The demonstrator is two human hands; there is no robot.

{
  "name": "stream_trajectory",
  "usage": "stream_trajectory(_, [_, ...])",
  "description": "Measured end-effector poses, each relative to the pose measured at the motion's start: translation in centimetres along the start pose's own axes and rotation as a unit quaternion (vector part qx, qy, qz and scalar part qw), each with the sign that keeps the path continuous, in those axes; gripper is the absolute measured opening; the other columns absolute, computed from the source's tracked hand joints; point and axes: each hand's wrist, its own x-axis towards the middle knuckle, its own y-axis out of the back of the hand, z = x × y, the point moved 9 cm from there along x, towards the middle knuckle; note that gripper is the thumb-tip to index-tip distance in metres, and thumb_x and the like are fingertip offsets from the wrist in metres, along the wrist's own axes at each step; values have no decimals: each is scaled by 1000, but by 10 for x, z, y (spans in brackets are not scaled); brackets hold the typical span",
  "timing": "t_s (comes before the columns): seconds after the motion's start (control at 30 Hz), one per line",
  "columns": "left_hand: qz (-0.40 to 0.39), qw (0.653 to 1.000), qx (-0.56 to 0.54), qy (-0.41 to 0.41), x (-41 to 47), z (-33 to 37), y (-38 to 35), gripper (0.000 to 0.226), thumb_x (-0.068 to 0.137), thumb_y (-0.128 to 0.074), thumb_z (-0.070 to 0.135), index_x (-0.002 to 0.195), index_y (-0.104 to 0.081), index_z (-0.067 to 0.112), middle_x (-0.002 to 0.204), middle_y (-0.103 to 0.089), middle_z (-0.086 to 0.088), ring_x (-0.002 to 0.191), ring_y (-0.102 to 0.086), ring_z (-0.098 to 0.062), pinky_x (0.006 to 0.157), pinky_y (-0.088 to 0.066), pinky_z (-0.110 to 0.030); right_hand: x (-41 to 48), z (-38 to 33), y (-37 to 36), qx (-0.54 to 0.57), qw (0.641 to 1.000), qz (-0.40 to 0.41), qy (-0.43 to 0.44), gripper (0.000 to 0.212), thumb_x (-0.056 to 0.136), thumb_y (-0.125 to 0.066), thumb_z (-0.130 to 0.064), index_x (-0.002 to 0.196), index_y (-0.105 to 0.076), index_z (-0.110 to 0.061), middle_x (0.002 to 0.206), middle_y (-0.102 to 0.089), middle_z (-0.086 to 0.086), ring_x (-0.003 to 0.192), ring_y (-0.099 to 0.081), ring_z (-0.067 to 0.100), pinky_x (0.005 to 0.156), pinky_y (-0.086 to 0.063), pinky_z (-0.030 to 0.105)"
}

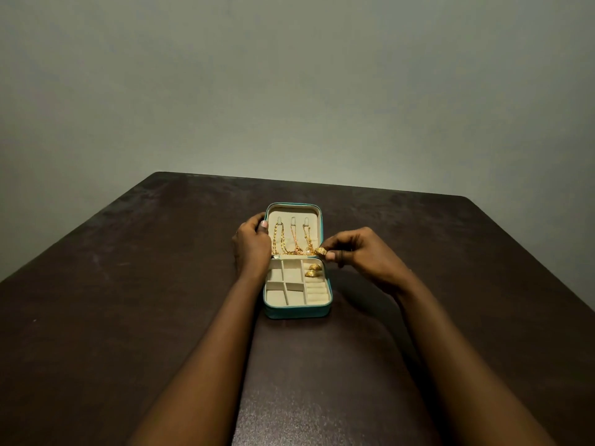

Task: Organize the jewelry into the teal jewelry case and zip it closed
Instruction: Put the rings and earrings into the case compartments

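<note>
A small teal zippered jewelry case (pixel 297 312) with a cream velvet lining lies open near the middle of a dark brown tabletop (pixel 128 284), seen from above by the person working at it, with a plain pale grey-green wall (pixel 289 75) behind the table. The case's lid (pixel 314 214) stands tilted back at the far side, and three thin gold chain necklaces (pixel 291 241) hang side by side from small hooks inside it, their lower ends gathered at the hinge. The near half is a tray split into several small cream compartments, with a padded ring-roll section (pixel 317 292) at the near right. Two domed, filigree gold rings (pixel 313 271) sit together in the far-right compartment of the tray. The left hand (pixel 252 243) grips the left edge of the lid, thumb on the rim and fingers curled round the outside. The right hand (pixel 357 252) pinches a third domed gold ring (pixel 320 251) between thumb and fingertips, just above the tray's far-right corner.
</note>
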Motion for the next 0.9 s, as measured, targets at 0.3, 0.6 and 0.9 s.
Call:
stream_trajectory(0.3, [2,1000,-1,1,-1,0,1,29,97,-47,17,121,-63,17,115,-68,-8,103,-63,-23,84,-53,-39,1,-7,-6,-156,988,-19,1,24,84,-63,-9,107,-69,-10,102,-70,4,85,-62,9,71,-49,12])
stream_trajectory(0.6, [-4,1000,0,2,0,0,0,30,98,-45,17,123,-61,17,115,-67,-7,102,-63,-21,82,-54,-38,4,0,-22,-249,966,-71,-22,26,92,-54,-13,116,-64,-11,120,-64,6,108,-56,14,82,-40,24])
stream_trajectory(0.9, [-3,1000,-1,8,0,-1,0,30,97,-46,17,122,-62,17,114,-68,-7,102,-63,-22,85,-54,-41,3,-2,-29,-268,961,-70,-31,26,86,-63,-13,111,-68,-9,119,-52,8,113,-49,21,95,-42,28])
